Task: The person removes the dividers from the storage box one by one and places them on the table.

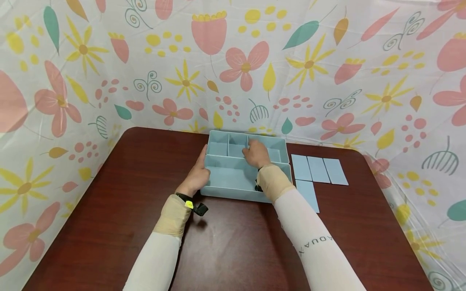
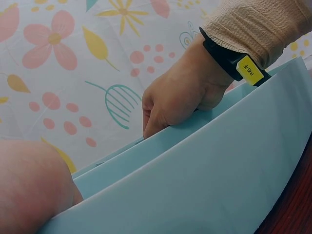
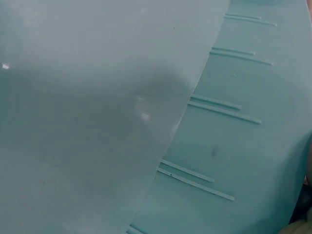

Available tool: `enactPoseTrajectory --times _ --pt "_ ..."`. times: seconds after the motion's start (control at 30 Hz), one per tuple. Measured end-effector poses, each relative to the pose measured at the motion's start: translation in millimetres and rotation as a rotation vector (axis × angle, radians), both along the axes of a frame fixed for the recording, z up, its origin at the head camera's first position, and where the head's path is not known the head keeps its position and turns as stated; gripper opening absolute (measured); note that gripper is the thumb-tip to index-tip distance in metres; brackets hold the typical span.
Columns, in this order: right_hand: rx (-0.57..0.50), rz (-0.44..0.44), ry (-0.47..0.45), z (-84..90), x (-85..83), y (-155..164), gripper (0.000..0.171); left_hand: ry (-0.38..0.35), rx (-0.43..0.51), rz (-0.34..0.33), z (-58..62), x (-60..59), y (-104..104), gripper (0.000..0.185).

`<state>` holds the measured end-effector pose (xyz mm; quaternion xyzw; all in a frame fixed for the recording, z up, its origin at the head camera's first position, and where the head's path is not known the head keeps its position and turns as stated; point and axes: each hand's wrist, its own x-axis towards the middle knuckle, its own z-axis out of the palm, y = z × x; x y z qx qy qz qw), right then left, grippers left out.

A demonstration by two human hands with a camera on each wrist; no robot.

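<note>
Bracing a light-blue plastic organizer box [image 1: 233, 195] at the centre of the frame, a person's left hand [image 1: 196, 176] lies against its left end, forefinger straight along the outer wall; from where I stand, I cannot tell whether the thumb grips the rim. Just right of centre, the bent right hand [image 1: 257, 153] appears to pinch an upright divider [image 1: 248, 138] in the box's rear row, fingertips partly hidden. Seating such a panel well would likely mean holding it square, lining its edges up with the paired ribs [image 3: 214, 113] like those moulded on the wall in the right wrist view, and pressing evenly while the other hand keeps the box from sliding.

Inside the rear row, the left compartment shows bare floor and no contents, closed off by another divider [image 1: 228, 144]; the middle one stands between the two panels, and the right one is partly covered by the hand. Along the front runs a long trough, with nothing visible in it left of the right forearm, which hides the rest.

At the right of the frame, four loose light-blue panels [image 1: 318, 169] lie flat on the dark wooden table [image 1: 109, 226], three side by side, one below.
</note>
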<state>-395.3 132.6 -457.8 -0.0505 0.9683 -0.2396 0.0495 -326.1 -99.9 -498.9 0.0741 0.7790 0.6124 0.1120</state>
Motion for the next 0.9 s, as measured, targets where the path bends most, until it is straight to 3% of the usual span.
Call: enactPoseTrajectory --times 0.33,0.67,0.9 --pt "-0.149 -0.022 0.090 -6.7 -5.7 5.0 0.021 -0.006 -0.007 0.005 1.8 -0.3 -1.4 0.095" --pt "-0.230 -0.048 0.054 0.0 0.9 7.8 0.038 -0.014 -0.009 0.001 1.0 0.2 -0.4 0.095" --pt "-0.346 -0.051 0.058 0.0 -0.7 15.0 0.042 -0.021 -0.010 0.008 -0.5 -0.8 -0.7 0.096"
